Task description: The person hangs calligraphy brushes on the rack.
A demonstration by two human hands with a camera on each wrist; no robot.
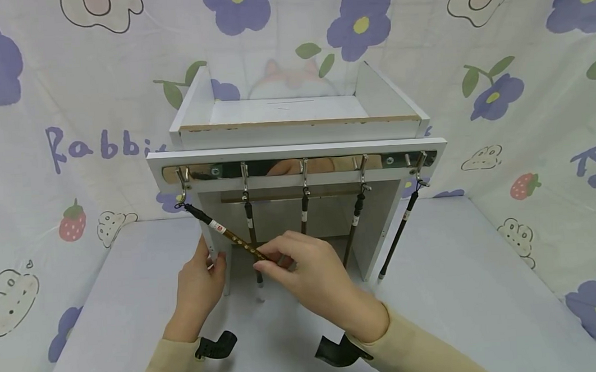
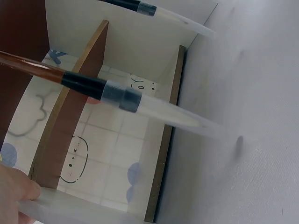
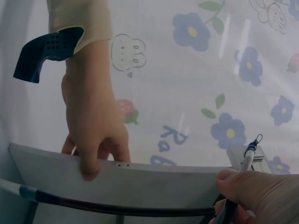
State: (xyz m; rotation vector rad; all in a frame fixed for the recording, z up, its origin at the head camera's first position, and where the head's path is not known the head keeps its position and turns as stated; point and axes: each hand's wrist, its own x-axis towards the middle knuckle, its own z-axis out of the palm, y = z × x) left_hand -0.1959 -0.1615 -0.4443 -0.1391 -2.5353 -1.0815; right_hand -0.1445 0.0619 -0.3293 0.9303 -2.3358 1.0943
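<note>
My right hand (image 1: 318, 275) pinches the brown shaft of a calligraphy brush (image 1: 233, 236), which slants up to the leftmost hook (image 1: 181, 185). Its cord loop (image 3: 258, 139) is at that hook's tip; I cannot tell whether it is caught there. With the thumb on one face and fingers on the other, my left hand (image 1: 199, 286) grips the left side panel (image 3: 51, 165) of a white wooden rack (image 1: 295, 134). More calligraphy brushes (image 1: 401, 231) hang by loops from the other hooks. In the left wrist view, a clear cap (image 2: 173, 113) covers one brush's tip.
Hooks sit along a shiny metal strip (image 1: 287, 167) on the rack's front. An open-topped shelf (image 1: 289, 110) forms its upper part. It stands on a white table (image 1: 436, 313), before a cloth (image 1: 413, 73) printed with flowers and rabbits.
</note>
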